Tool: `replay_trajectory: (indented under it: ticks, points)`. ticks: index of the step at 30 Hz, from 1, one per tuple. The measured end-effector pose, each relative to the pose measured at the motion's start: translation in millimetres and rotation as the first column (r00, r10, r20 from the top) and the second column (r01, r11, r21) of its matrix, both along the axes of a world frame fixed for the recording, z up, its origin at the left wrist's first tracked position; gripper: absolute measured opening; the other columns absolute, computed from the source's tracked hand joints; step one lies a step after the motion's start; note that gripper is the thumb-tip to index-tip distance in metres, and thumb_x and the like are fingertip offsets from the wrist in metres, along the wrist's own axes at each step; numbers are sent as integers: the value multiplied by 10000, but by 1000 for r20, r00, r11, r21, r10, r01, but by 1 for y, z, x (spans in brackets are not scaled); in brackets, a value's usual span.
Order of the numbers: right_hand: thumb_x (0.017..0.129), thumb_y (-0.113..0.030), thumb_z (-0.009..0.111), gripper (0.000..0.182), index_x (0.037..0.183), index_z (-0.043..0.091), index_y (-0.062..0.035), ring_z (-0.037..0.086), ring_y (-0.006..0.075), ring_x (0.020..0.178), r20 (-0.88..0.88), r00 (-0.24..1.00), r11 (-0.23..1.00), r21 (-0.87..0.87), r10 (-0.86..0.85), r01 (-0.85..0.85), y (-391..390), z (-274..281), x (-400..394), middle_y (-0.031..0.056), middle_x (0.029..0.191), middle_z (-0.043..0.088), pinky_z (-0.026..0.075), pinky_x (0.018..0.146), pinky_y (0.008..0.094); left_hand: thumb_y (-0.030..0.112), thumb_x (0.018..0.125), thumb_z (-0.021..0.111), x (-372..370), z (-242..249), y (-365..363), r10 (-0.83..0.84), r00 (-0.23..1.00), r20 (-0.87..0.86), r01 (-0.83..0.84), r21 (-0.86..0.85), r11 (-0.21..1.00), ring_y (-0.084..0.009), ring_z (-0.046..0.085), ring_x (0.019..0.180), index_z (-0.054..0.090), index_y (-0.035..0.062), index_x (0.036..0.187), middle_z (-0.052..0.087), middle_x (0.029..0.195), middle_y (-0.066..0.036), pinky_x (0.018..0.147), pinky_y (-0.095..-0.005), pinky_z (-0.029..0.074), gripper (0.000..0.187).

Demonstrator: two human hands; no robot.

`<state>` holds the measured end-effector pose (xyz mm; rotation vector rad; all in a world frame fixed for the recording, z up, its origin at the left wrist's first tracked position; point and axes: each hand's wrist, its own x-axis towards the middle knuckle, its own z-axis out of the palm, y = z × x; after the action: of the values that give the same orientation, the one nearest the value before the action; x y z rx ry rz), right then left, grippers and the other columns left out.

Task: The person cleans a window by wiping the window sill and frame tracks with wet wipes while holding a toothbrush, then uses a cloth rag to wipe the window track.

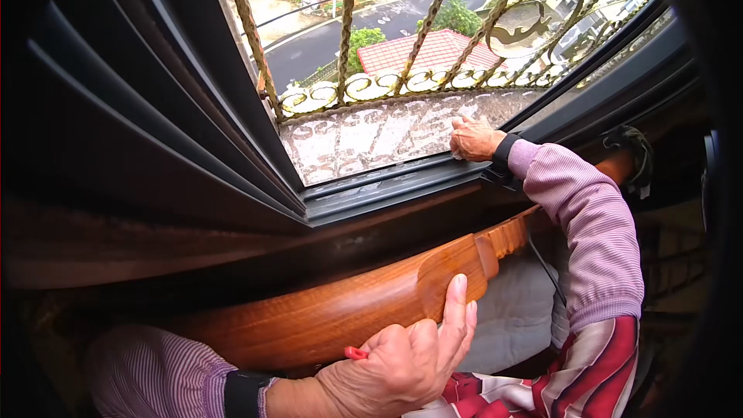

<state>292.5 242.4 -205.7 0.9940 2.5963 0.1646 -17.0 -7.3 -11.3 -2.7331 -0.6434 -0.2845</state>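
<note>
Left hand (398, 364), half curled, held red item (356, 353) by wood rail (325, 306); right hand (474, 140), fingers bent, hold unclear, neared track (395, 191)'s right end. Overreach risked slip; loose left grip, drop.

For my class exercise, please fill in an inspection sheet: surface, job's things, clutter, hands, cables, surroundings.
Surface: ledge beyond window track, patterned with shadows.
Job's things: red item at left hand, mostly hidden.
Clutter: dark bundle at right; pale cloth.
Hands: right hand at the track, contents unclear; left index extended before wooden furniture.
Cables: thin dark strand; nature unclear.
Surroundings: metal bars; road and red roof outside.
</note>
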Motion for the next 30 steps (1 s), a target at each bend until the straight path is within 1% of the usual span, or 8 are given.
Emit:
replay_trajectory:
  ticks: [2,7,13,16,17,25,27,30]
  points:
    - [744,-203,571,141,800,645,-98,609,274,704,36,999,993,118,-13,9,15,-10,21,103,672,588,498,680,386,194,799,474,1,-1,-1,2,1000,16,-2,-8,1000,-103,381,543,600,13,1091,587,1131,-231,447,-224,291,366]
    - [746,-153,568,115,820,576,-65,609,290,701,-381,802,882,-302,-460,362,57,53,3,129,699,599,466,610,361,205,802,467,-1,-5,-3,4,1000,27,-3,-38,999,-107,394,547,598,10,1101,582,1130,-245,446,-226,298,380]
    - [697,-147,571,112,745,609,-53,614,327,725,53,935,911,-213,-350,353,26,53,5,154,695,612,480,644,403,202,799,471,0,-5,-3,19,999,31,-19,-19,1000,-105,403,551,599,11,1103,581,1132,-244,447,-224,309,380]
    - [706,-161,615,162,774,639,-16,639,329,754,250,958,983,-78,-140,164,22,11,17,167,794,639,515,651,429,203,800,471,-2,-4,-3,13,999,45,-13,-10,1000,-105,403,550,600,13,1100,581,1133,-240,445,-224,309,378]
    - [713,-128,592,135,781,637,-20,639,332,745,185,983,996,-93,22,-4,20,3,23,169,780,634,517,634,430,202,800,471,-2,-5,-3,13,999,47,-12,-28,1000,-105,403,550,601,12,1099,582,1132,-240,445,-223,309,377]
    - [690,-84,558,107,749,592,-1,620,358,695,21,988,974,-167,-151,152,5,-5,-14,189,712,606,499,594,437,199,798,470,3,-13,-5,49,994,94,-48,-13,999,-106,400,547,601,8,1088,584,1128,-243,444,-222,303,371]
    - [679,-67,550,115,764,565,10,597,381,629,-239,971,991,-130,0,-32,-2,-24,-29,216,635,558,476,568,465,199,800,469,0,-8,-4,26,998,50,-24,-40,999,-107,398,544,601,7,1085,584,1128,-244,441,-223,301,369]
    - [712,-70,543,124,813,539,3,595,378,628,-285,957,975,-194,53,-111,-6,-38,-55,209,661,564,474,553,454,199,802,468,1,-6,-4,14,998,53,-11,-71,997,-108,397,540,601,4,1079,583,1126,-248,436,-227,299,364]
